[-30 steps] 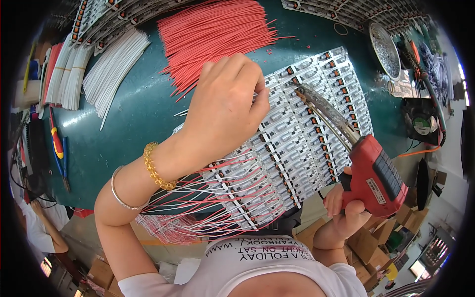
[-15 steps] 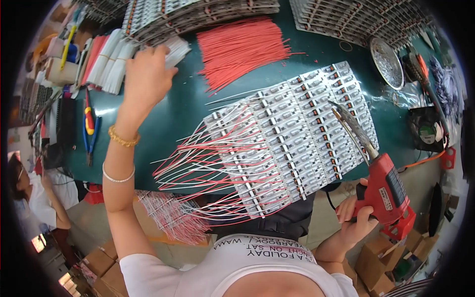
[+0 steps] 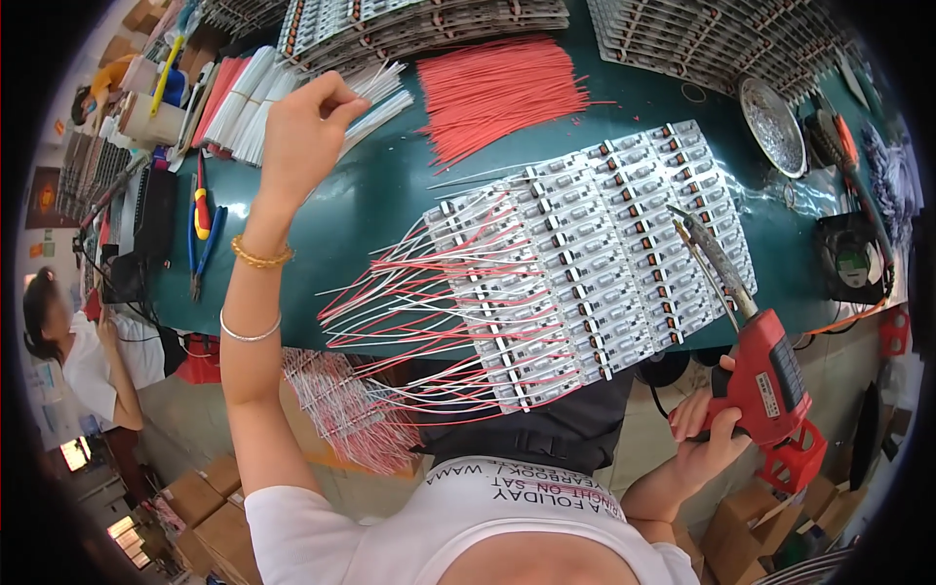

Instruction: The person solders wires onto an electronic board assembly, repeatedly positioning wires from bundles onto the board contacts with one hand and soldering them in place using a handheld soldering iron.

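Note:
My left hand (image 3: 310, 132) is raised over the far left of the table, its thumb and fingers pinched together. A thin white wire seems to be in that pinch, mostly hidden by the hand. Just behind it lies a loose bunch of white wires (image 3: 378, 115). My right hand (image 3: 710, 429) grips a red and black soldering gun (image 3: 765, 375) by its handle, its long tip pointing over the right part of a panel of small circuit boards (image 3: 609, 258). Red and white wires (image 3: 419, 317) stick out from the panel's left side.
A pile of red wires (image 3: 502, 93) lies behind the panel. Stacked panels (image 3: 419, 24) line the back, with a round metal dish (image 3: 772, 127) at right. Pliers (image 3: 203, 234) and a screwdriver (image 3: 202, 205) lie at left. A wired bundle (image 3: 356, 414) hangs by my lap. Another person (image 3: 88, 341) sits far left.
My left hand has lifted off the white wires and moved slightly right, its fingers now pinched. The whole view has shifted a little; the soldering gun stays over the panel's right side.

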`<state>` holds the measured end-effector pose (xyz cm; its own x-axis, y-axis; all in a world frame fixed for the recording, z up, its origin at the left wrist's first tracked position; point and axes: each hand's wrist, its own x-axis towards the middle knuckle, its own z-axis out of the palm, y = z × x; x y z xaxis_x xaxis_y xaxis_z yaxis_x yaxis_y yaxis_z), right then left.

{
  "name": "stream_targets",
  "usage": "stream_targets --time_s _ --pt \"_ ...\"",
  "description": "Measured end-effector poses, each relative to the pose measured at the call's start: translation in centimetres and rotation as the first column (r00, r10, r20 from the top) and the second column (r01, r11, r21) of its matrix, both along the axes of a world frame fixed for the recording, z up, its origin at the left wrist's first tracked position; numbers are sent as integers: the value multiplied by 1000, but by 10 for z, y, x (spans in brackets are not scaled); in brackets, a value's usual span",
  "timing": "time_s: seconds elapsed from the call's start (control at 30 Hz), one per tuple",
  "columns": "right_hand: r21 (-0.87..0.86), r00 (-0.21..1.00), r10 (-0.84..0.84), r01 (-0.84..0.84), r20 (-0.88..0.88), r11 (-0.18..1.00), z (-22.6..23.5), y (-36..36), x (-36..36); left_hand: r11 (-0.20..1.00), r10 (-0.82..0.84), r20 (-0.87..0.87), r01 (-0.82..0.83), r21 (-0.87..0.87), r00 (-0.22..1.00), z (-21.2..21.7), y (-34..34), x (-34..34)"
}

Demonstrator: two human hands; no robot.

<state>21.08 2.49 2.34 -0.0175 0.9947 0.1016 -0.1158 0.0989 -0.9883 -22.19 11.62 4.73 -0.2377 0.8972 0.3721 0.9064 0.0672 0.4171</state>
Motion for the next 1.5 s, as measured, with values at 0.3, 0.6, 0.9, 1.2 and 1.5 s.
stream_targets --time_s 0.3,0.6,0.9,1.2,1.5 --pt "-13 998 26 -27 -50 1000 -3 2 4 975 32 130 -3 -221 991 0 -1 -3" --pt "-21 998 32 -33 -59 999 -9 3 11 986 12 -197 -44 -158 980 21 -6 11" --pt "-1 996 35 -35 -78 999 -15 0 14 903 -353 -682 44 -427 641 35 -8 34" --pt "-29 999 -13 11 -44 1000 -2 11 -2 892 -415 55 418 -171 908 32 -5 139" --pt "-50 995 -54 58 80 997 3 17 -25 912 -352 344 402 -84 871 -30 13 148"
